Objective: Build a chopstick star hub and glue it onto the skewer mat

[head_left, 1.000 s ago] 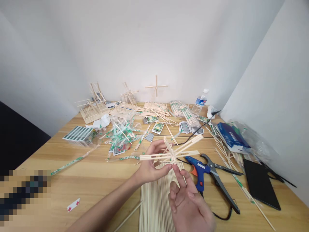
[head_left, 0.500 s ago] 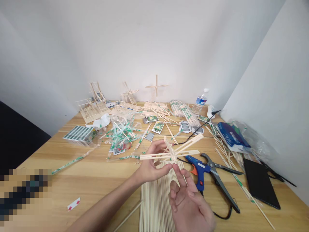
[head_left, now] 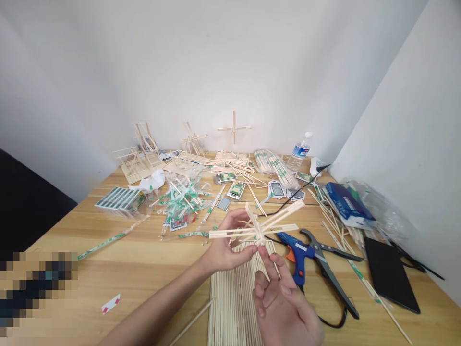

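My left hand [head_left: 226, 245] is shut on a star-shaped frame of glued wooden sticks [head_left: 257, 229], gripping it from below and behind. My right hand [head_left: 283, 310] sits just below the frame with its fingers apart and curled. Its index fingertip reaches the frame's underside, and it does not appear to grip anything. Under both hands lies a flat mat of side-by-side wooden sticks [head_left: 232, 298].
A blue hot glue gun [head_left: 297, 252] and black-handled pliers [head_left: 333, 283] lie right of the mat, beside a black tablet [head_left: 391, 274]. Farther back are scattered sticks, green-printed wrappers, finished stick structures [head_left: 139, 158], and a water bottle [head_left: 299, 151]. White walls bound the table.
Both hands and the stick frame keep nearly the same pose. The whole view has shifted only slightly.
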`<action>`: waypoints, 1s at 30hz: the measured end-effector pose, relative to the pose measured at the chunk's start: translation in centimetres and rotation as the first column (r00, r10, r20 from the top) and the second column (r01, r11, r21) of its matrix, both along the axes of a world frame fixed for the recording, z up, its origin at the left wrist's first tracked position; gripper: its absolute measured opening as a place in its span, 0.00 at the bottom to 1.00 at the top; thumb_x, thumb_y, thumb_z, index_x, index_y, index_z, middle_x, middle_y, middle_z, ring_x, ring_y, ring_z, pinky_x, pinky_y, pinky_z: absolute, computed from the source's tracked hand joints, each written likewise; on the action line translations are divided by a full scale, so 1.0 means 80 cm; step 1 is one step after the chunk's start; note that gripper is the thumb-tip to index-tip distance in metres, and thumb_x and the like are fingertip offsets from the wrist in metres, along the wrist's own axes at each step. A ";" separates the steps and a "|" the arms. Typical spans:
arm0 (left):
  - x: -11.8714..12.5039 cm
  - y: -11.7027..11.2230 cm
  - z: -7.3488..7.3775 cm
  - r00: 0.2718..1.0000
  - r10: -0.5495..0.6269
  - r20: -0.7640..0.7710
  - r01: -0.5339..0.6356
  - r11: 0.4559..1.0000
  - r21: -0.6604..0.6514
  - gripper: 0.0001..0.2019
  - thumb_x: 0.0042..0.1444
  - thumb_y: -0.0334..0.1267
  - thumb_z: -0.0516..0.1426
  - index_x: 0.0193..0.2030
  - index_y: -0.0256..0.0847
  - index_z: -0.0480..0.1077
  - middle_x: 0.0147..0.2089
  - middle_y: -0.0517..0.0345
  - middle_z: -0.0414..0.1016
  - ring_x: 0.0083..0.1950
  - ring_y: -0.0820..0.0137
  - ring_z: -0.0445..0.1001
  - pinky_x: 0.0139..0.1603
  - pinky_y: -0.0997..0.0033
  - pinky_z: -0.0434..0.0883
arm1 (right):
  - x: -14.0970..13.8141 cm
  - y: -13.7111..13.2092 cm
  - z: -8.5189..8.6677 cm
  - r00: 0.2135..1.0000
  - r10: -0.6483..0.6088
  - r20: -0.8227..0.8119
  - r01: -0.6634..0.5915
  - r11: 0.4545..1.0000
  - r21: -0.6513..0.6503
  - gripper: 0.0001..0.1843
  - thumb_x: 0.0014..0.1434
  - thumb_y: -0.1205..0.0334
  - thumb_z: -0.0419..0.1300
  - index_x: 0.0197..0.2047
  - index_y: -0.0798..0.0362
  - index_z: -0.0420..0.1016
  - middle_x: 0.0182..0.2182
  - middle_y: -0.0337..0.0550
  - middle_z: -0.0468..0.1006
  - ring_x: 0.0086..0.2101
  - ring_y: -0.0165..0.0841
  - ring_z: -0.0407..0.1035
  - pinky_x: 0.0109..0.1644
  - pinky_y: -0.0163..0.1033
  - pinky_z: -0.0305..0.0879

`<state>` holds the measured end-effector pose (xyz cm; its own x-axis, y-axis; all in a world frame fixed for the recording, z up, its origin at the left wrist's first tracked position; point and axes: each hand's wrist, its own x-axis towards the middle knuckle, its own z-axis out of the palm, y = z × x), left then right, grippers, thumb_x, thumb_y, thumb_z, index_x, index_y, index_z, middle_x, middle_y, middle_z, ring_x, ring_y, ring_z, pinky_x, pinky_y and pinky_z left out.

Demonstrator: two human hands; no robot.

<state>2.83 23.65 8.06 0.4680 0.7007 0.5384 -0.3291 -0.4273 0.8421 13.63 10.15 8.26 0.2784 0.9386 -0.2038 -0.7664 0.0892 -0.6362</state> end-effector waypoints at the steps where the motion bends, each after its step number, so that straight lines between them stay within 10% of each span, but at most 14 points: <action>1: -0.001 0.002 -0.001 1.000 0.003 -0.009 -0.003 1.000 0.017 0.32 0.57 0.37 0.65 0.65 0.50 0.58 0.58 0.49 0.68 0.53 0.62 0.72 0.56 0.56 0.72 | 0.000 0.000 0.001 0.999 0.007 -0.037 -0.007 1.000 0.002 0.20 0.51 0.52 0.65 0.49 0.41 0.80 0.57 0.46 0.77 0.29 0.32 0.70 0.20 0.34 0.65; 12: -0.046 0.055 0.004 0.973 -0.092 -0.211 0.128 0.978 0.166 0.35 0.60 0.53 0.59 0.71 0.49 0.55 0.67 0.42 0.63 0.64 0.51 0.67 0.63 0.46 0.65 | 0.032 -0.029 -0.020 0.998 -0.050 0.025 0.048 0.997 0.061 0.14 0.56 0.51 0.62 0.45 0.43 0.78 0.34 0.41 0.71 0.26 0.29 0.64 0.24 0.35 0.64; 20: -0.061 0.056 0.001 0.896 -0.024 -0.444 0.119 0.975 0.187 0.30 0.53 0.41 0.59 0.64 0.43 0.66 0.63 0.43 0.71 0.60 0.49 0.71 0.58 0.47 0.69 | 0.083 -0.022 -0.005 0.884 -0.184 0.431 0.152 0.983 0.108 0.09 0.57 0.54 0.62 0.41 0.47 0.77 0.30 0.40 0.74 0.25 0.30 0.67 0.23 0.33 0.64; 30: -0.068 0.014 -0.056 0.910 0.353 -0.219 -0.353 0.935 0.040 0.19 0.67 0.51 0.50 0.53 0.40 0.72 0.55 0.45 0.74 0.52 0.59 0.73 0.55 0.56 0.69 | 0.119 0.054 -0.002 0.554 -0.072 0.830 -0.072 0.988 0.134 0.07 0.58 0.58 0.63 0.39 0.51 0.75 0.32 0.44 0.80 0.27 0.32 0.71 0.25 0.36 0.67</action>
